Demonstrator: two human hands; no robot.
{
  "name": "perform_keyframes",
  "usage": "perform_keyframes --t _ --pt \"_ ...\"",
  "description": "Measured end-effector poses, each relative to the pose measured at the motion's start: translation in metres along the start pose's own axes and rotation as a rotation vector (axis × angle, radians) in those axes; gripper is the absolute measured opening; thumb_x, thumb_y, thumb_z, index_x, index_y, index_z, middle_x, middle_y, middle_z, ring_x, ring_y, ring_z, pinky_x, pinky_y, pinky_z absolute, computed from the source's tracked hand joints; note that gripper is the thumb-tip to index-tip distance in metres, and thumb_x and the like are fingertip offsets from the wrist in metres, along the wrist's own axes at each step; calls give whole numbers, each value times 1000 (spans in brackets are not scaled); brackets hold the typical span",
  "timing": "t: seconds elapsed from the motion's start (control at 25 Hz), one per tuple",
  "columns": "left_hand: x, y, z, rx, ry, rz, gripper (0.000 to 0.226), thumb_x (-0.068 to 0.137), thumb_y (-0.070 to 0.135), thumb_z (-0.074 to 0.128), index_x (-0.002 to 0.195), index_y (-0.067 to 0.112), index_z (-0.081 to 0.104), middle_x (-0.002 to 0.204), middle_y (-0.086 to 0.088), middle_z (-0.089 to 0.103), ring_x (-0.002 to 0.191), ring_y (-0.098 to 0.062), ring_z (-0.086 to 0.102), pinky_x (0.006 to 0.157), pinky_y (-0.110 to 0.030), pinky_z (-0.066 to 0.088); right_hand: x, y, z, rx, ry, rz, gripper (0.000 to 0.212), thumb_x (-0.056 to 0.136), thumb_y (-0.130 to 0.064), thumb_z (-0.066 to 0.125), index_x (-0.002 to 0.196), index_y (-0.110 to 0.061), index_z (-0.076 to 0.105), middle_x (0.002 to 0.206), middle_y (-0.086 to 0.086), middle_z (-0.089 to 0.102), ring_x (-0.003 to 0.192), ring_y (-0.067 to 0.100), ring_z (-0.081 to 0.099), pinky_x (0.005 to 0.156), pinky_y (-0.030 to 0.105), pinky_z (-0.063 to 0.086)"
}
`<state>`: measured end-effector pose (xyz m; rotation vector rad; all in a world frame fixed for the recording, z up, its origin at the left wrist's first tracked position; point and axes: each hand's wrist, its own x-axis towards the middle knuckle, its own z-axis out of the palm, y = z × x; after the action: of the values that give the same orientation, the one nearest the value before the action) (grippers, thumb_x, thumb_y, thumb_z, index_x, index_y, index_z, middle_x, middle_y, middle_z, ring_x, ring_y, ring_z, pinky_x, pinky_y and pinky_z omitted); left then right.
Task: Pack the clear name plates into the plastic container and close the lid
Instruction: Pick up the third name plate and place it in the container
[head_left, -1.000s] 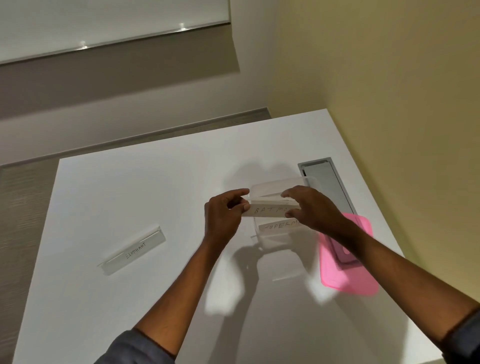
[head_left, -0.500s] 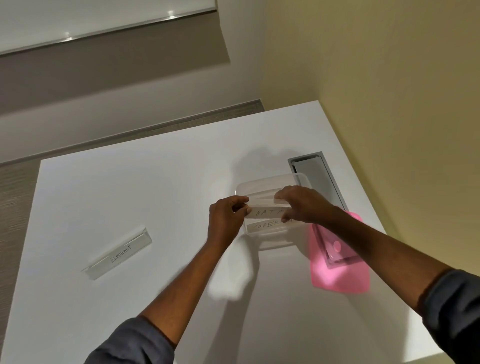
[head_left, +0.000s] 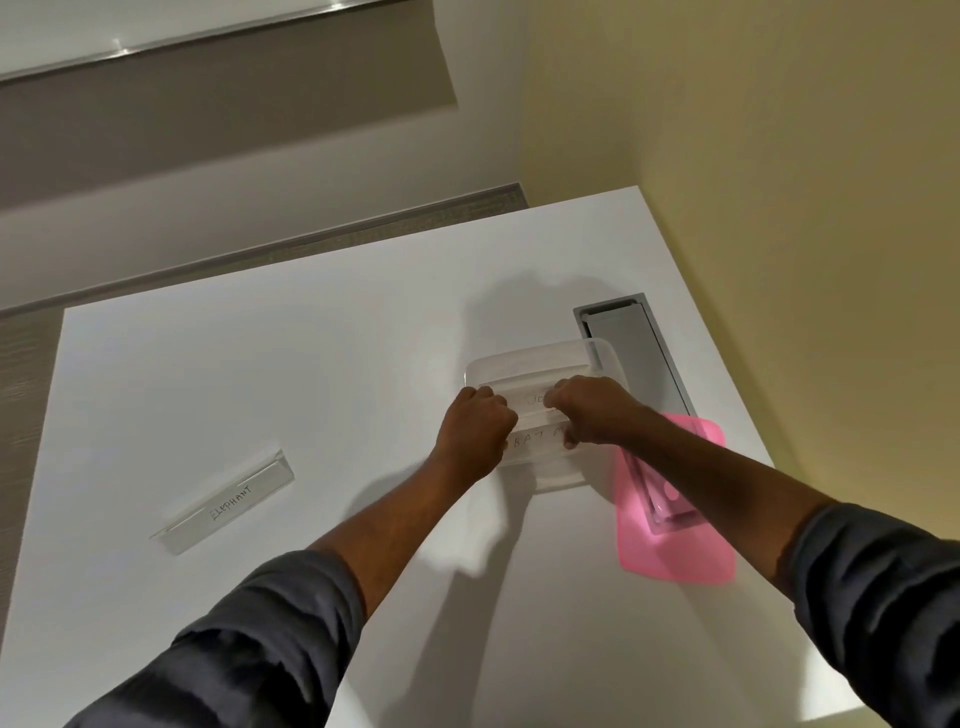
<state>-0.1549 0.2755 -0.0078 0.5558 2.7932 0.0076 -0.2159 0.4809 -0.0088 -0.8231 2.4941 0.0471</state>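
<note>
open clear container (head_left: 524, 361), plates (head_left: 535, 441) inside, pink lid (head_left: 675, 561) beside

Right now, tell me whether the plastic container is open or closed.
Open. The plastic container has no lid on it; the pink lid lies flat on the table to its right, and both hands reach into the container.

Clear glossy plastic container (head_left: 524, 361), translucent pink lid (head_left: 675, 558) (smooth), matt white table (head_left: 260, 374).
</note>
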Motion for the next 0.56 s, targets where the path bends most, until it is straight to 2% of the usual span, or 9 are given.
perform_keyframes --t 0.16,0.56 --pt "9 5 10 68 -26 29 21 92 11 70 111 17 78 110 -4 78 111 -29 68 98 -38 47 4 -2 7 -39 -5 -19 51 76 -25 89 121 -16 68 123 3 72 113 26 68 85 36 55" --pt "20 1 20 86 -31 33 24 92 8 67 113 16 77 110 -6 78 110 -30 70 97 -39 49 5 3 16 22 12 -2 51 76 -21 86 124 -16 68 124 4 71 113 27 68 76 31 48"
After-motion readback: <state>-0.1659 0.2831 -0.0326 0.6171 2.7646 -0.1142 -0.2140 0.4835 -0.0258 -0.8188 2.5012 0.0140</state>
